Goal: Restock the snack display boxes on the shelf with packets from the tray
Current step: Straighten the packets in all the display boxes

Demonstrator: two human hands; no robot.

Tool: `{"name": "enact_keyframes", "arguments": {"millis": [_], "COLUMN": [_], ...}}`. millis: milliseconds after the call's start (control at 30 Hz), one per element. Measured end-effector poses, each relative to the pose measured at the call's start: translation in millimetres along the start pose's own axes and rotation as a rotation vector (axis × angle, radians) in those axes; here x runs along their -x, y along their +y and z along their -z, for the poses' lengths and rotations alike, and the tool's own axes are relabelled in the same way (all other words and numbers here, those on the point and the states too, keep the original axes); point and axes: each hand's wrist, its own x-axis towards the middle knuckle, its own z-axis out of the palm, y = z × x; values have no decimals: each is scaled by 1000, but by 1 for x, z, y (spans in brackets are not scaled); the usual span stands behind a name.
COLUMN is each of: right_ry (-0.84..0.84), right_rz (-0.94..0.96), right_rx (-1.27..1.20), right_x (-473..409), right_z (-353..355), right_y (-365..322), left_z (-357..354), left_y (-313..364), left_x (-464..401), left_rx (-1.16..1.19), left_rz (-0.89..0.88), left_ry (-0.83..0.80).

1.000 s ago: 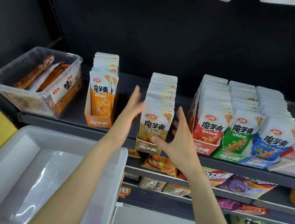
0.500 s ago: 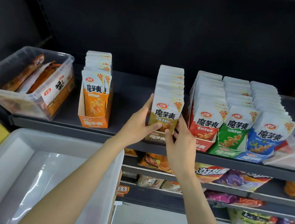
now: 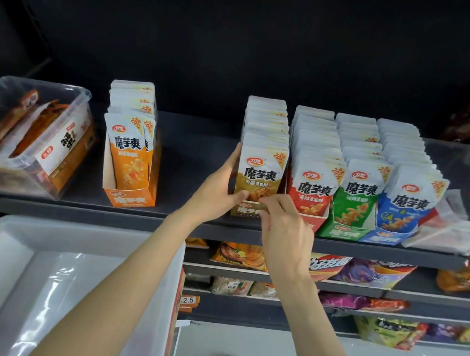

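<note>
A brown display box (image 3: 243,211) full of brown-and-white snack packets (image 3: 261,163) stands on the dark shelf (image 3: 195,154), pressed against the red box (image 3: 311,185). My left hand (image 3: 217,187) grips the brown box's left side, thumb across its front. My right hand (image 3: 283,230) has curled fingers on the box's front lower edge. The green box (image 3: 356,195) and blue box (image 3: 405,201) stand in a row to the right. An orange box (image 3: 132,160) stands apart to the left. The white tray (image 3: 2,281) sits below at the left, showing no packets.
A clear plastic bin (image 3: 22,136) with orange packets stands at the shelf's left end. A clear bin (image 3: 457,221) sits at the right end. Lower shelves (image 3: 363,289) hold snack bags. A bare gap of shelf lies between the orange and brown boxes.
Both hands closed on the brown box and slid it right along the shelf until it met the red box. The gap to the orange box widened.
</note>
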Motion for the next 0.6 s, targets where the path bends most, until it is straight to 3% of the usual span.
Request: {"name": "enact_keyframes", "arguments": {"millis": [300, 467, 533, 600], "right_ry": [69, 95, 80, 56], "right_rz": [19, 29, 80, 109], "right_rx": [42, -57, -223, -417], "right_x": [1, 5, 6, 4], "right_z": [-1, 7, 12, 19], "right_y": [11, 8, 3, -8], "left_z": [-12, -8, -1, 10], "left_y": [1, 1, 1, 3], "left_x": [7, 11, 19, 35], "left_rx": [89, 87, 42, -11], "left_rz": [-17, -20, -31, -130], "left_ry": [6, -5, 54, 247]}}
